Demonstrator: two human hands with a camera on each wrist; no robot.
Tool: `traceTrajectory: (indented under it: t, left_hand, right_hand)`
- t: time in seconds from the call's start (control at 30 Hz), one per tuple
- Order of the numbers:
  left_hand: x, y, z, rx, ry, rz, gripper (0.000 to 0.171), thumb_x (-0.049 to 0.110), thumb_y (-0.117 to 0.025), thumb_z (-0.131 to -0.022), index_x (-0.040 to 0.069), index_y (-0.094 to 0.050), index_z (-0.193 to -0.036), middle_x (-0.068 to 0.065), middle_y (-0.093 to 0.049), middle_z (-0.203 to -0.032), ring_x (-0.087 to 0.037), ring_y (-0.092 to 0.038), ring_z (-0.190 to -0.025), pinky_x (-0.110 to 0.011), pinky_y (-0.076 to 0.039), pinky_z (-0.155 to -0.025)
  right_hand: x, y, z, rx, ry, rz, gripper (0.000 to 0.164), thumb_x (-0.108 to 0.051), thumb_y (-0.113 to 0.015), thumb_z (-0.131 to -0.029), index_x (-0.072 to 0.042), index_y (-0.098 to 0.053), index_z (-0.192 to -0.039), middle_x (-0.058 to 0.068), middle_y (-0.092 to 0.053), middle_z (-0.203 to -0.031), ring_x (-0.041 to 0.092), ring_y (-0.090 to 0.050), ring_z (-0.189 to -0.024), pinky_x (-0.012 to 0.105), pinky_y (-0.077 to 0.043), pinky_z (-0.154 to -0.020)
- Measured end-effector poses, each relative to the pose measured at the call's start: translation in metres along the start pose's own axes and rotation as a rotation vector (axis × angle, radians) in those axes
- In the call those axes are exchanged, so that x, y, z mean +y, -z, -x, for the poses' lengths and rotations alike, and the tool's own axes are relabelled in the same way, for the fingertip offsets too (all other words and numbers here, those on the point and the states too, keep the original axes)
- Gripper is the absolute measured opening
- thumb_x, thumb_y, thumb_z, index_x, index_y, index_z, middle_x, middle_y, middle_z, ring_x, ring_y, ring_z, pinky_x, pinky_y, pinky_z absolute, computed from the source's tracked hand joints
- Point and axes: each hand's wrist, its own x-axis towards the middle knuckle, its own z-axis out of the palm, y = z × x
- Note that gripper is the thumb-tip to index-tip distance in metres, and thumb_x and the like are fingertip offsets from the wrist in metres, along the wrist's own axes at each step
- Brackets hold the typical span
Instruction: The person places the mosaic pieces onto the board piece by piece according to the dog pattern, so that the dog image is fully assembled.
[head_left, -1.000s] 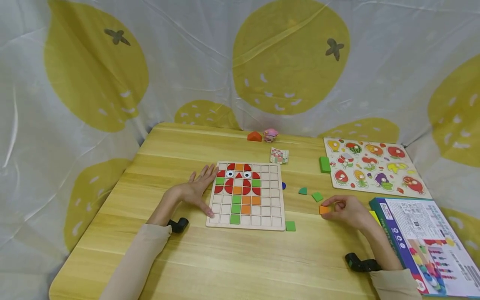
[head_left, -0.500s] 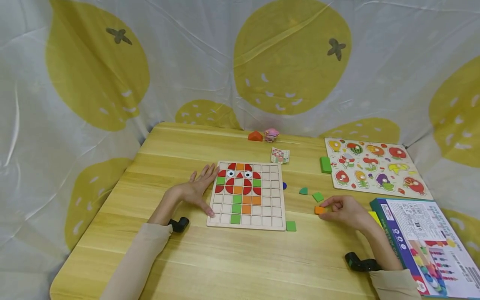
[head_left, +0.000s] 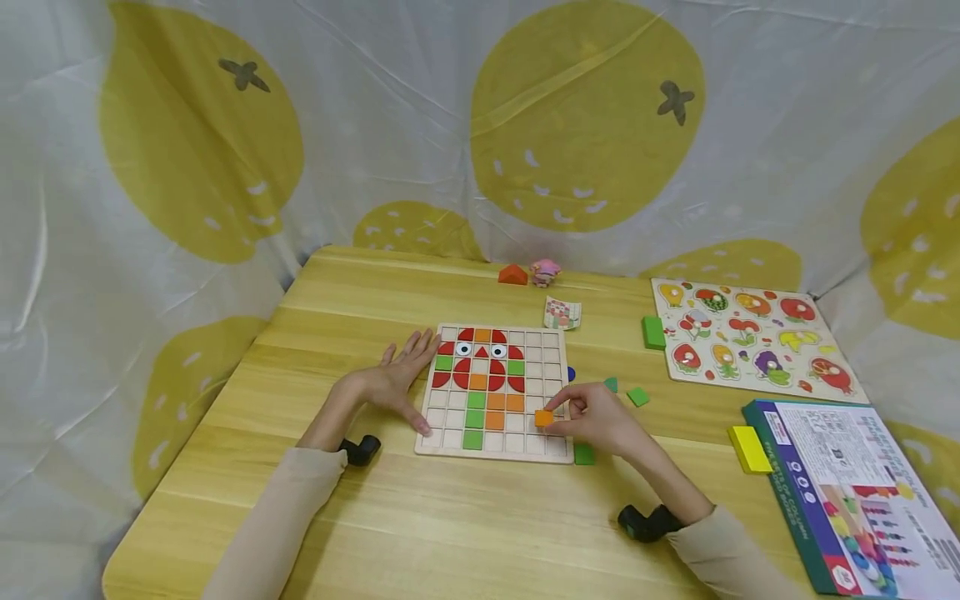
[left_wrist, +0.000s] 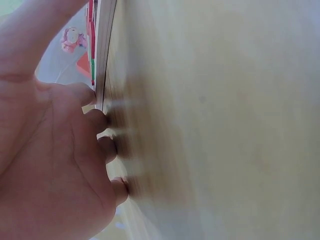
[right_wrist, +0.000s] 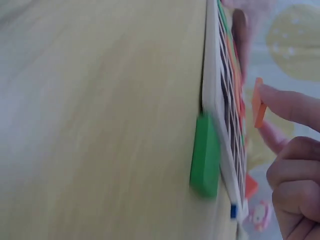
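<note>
A wooden grid board (head_left: 453,452) lies on the table, partly filled with red, orange and green tiles that form a bird-like face with two round eyes. My left hand (head_left: 390,387) rests along the board's left side, fingers spread, thumb on its lower left corner; the left wrist view shows its fingertips on the table beside the board's edge. Between thumb and forefinger my right hand (head_left: 600,417) pinches an orange square tile (head_left: 543,418) over the right part of the grid. In the right wrist view that orange tile (right_wrist: 258,102) is held above the board's surface.
Right of the board lie green tiles (head_left: 637,397), a blue piece (head_left: 572,374) and a yellow block (head_left: 750,450). A pattern card (head_left: 562,313), red block (head_left: 513,274) and pink figurine (head_left: 545,272) stand behind. A fruit puzzle (head_left: 750,337) and a box (head_left: 847,492) occupy the right.
My right hand has carried the orange tile leftward from the table on the right to over the board. The left hand stays in place.
</note>
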Motion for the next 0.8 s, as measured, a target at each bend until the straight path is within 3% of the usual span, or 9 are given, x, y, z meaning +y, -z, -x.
traceTrajectory:
  t: [0.33,0.5,0.8]
  left_hand:
    - [0.001,0.0,0.0,-0.004,0.003,0.003,0.147,0.058,-0.086,-0.056,0.013,0.013,-0.154,-0.014,0.022,-0.161,-0.037,0.019,-0.149,-0.065,0.009,-0.116]
    - [0.0,-0.002,-0.002,0.002,-0.001,0.013,0.147,0.058,-0.086,-0.056,0.012,0.012,-0.155,-0.015,0.021,-0.161,-0.038,0.018,-0.149,-0.066,0.009,-0.116]
    - [0.001,0.0,-0.001,0.004,0.004,0.015,0.147,0.056,-0.087,-0.056,0.012,0.012,-0.155,-0.015,0.021,-0.161,-0.038,0.018,-0.149,-0.066,0.009,-0.116]
  right_hand:
    - [-0.022,-0.034,-0.018,0.04,0.002,0.068,0.022,-0.022,-0.087,-0.069,-0.015,-0.073,-0.084,-0.003,-0.04,-0.052,0.011,-0.034,-0.046,0.021,-0.022,-0.045]
    - [-0.022,-0.035,-0.021,0.059,0.013,0.087,0.022,-0.022,-0.088,-0.068,-0.016,-0.073,-0.083,-0.003,-0.041,-0.052,0.011,-0.036,-0.047,0.021,-0.023,-0.045]
    - [-0.018,-0.029,-0.022,-0.016,0.03,-0.004,0.017,-0.014,-0.084,-0.073,-0.017,-0.078,-0.089,-0.002,-0.035,-0.052,0.012,-0.029,-0.05,0.02,-0.02,-0.048]
